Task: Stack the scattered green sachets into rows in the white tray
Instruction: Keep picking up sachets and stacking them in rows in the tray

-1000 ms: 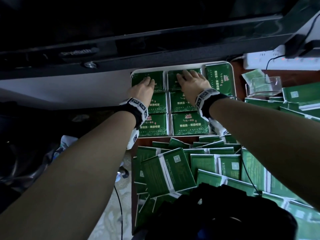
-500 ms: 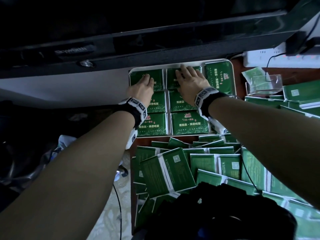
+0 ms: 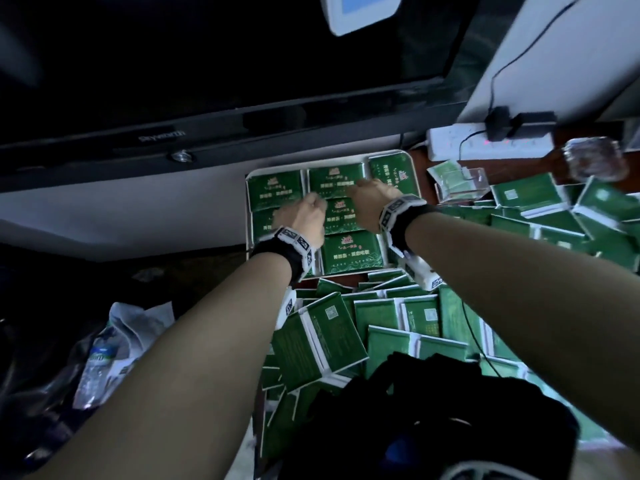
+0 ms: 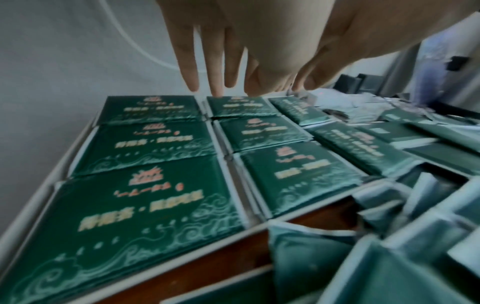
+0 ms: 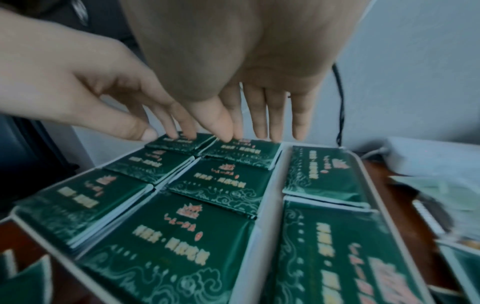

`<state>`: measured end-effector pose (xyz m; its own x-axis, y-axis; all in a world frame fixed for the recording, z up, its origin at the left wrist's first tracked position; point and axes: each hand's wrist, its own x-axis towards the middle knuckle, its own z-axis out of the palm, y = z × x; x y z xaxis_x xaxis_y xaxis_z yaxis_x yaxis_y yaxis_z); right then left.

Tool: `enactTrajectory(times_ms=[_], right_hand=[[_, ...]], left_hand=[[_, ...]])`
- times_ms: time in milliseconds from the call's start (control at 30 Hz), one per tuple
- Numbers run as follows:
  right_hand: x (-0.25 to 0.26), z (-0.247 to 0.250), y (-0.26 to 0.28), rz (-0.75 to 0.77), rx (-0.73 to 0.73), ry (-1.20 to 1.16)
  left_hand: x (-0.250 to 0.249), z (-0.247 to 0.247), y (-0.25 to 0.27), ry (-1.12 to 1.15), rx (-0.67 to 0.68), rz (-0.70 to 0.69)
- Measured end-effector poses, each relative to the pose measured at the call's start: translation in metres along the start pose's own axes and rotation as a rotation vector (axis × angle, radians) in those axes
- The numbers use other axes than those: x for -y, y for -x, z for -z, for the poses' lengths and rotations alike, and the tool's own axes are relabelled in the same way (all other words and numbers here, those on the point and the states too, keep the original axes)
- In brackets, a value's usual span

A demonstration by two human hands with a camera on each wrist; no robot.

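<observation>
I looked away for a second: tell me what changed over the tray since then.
Both hands have drawn back toward the person from the far row. The left hand and right hand now hang over the middle of the tray, fingers loose, only fingertips near the far packets; neither took hold of anything. The packets in the tray and the loose pile stayed put.

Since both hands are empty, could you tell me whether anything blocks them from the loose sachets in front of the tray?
Nothing visible does: the loose sachets lie uncovered just nearer than the white tray, below the left hand and right hand.
</observation>
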<state>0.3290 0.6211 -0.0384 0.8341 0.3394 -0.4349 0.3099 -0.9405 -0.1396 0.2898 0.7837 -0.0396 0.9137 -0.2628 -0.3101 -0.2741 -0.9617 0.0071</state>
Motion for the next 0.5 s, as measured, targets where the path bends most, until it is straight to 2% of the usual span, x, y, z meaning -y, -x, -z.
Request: enactTrajectory(times_ms=[100,233,367,500], right_hand=[[-0.009,0.014,0.036,-0.048,0.049,-0.001],[-0.033,0.012,0.095,-0.067,0.036,0.029],[-0.080,-0.012,0.161,-0.175,0.010,-0.052],[-0.145,-0.047,0.237,-0.322,0.118,-0.097]], left_hand=[[-0.039,0.019,0.013,-0.035,0.099,-0.115],[-0.096,0.041,0.024,-0.142,0.173,-0.171],[-0.166,0.045,0.030,-0.182,0.243,-0.262],[-0.250,0.038,0.033,-0.233,0.330,-0.347]])
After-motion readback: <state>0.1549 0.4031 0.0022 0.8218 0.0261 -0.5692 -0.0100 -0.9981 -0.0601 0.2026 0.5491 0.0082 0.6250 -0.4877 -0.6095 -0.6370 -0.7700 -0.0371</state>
